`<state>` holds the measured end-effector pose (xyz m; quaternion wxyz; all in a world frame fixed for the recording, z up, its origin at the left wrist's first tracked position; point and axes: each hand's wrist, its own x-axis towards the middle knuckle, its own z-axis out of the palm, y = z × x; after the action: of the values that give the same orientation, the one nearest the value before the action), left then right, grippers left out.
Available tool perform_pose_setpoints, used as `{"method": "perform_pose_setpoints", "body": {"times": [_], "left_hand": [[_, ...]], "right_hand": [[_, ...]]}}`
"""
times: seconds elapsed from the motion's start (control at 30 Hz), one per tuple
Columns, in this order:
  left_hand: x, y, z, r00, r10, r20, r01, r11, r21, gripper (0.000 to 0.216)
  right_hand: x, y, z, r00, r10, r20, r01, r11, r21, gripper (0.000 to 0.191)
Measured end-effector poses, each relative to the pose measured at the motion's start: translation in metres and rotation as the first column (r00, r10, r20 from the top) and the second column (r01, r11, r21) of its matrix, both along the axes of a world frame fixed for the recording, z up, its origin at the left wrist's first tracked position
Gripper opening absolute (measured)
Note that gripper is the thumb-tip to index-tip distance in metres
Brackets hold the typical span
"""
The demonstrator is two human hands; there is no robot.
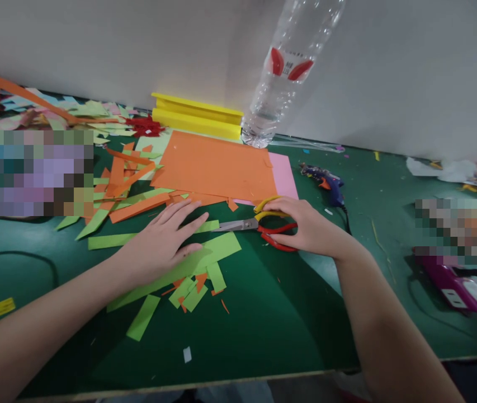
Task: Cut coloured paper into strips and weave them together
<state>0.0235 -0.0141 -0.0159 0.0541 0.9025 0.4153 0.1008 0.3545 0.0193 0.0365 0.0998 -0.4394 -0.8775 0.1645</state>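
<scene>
My left hand (166, 235) lies palm down with its fingers spread, over a narrow green paper strip (108, 242) and a wider green paper strip (225, 246). My right hand (305, 226) grips a pair of scissors (238, 225) by its yellow and red handles. The blades point left and meet the end of the narrow strip near my left fingertips; whether they are fully together I cannot tell. Small green pieces (196, 296) and orange scraps lie below my left hand. Beyond both hands rests an orange paper sheet (217, 165), on top of a pink sheet (284, 173).
A plastic bottle (280, 84) and a folded yellow piece (198, 116) stand by the wall. A blue glue gun (326, 183) lies to the right, a magenta power strip (458, 282) farther right. Orange and green strips (116, 173) are heaped at left, beside a blurred-out patch.
</scene>
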Motion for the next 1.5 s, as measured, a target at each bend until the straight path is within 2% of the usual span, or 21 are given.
{"method": "perform_pose_setpoints", "body": {"times": [0.2, 0.33, 0.43, 0.53, 0.77, 1.03, 1.23, 1.5], "left_hand": [[0.003, 0.001, 0.009, 0.997, -0.024, 0.071, 0.026, 0.999, -0.034, 0.048], [-0.004, 0.01, 0.019, 0.99, -0.094, 0.108, 0.087, 0.994, 0.06, 0.04], [-0.013, 0.017, 0.022, 0.982, -0.108, 0.158, 0.089, 0.989, 0.117, 0.036], [-0.016, 0.02, 0.02, 0.978, -0.129, 0.166, 0.114, 0.989, 0.094, 0.036], [-0.009, 0.022, 0.008, 0.979, -0.194, 0.059, 0.195, 0.981, -0.004, 0.039], [-0.01, 0.02, -0.001, 0.994, -0.097, 0.054, 0.096, 0.995, 0.02, 0.042], [-0.006, 0.016, 0.0, 0.997, -0.06, 0.047, 0.059, 0.998, 0.025, 0.044], [-0.002, 0.015, 0.008, 0.97, -0.242, 0.031, 0.243, 0.969, -0.04, 0.044]], "right_hand": [[-0.001, 0.0, 0.0, 1.0, 0.004, 0.014, -0.004, 1.0, 0.013, 0.041], [-0.001, -0.001, 0.0, 1.0, 0.007, 0.022, -0.007, 1.0, 0.02, 0.041], [-0.001, -0.001, 0.0, 1.0, 0.008, 0.005, -0.008, 1.0, 0.025, 0.04], [-0.001, -0.001, 0.001, 1.0, 0.01, -0.003, -0.01, 1.0, 0.014, 0.04], [-0.003, -0.002, 0.003, 0.999, 0.003, -0.033, -0.003, 1.0, -0.021, 0.04], [-0.003, -0.004, 0.005, 0.999, 0.0, -0.04, 0.0, 1.0, -0.01, 0.039], [-0.001, -0.003, 0.004, 0.999, 0.005, -0.035, -0.005, 1.0, -0.021, 0.04], [-0.003, 0.0, 0.0, 0.998, 0.018, -0.063, -0.021, 0.999, -0.048, 0.041]]}}
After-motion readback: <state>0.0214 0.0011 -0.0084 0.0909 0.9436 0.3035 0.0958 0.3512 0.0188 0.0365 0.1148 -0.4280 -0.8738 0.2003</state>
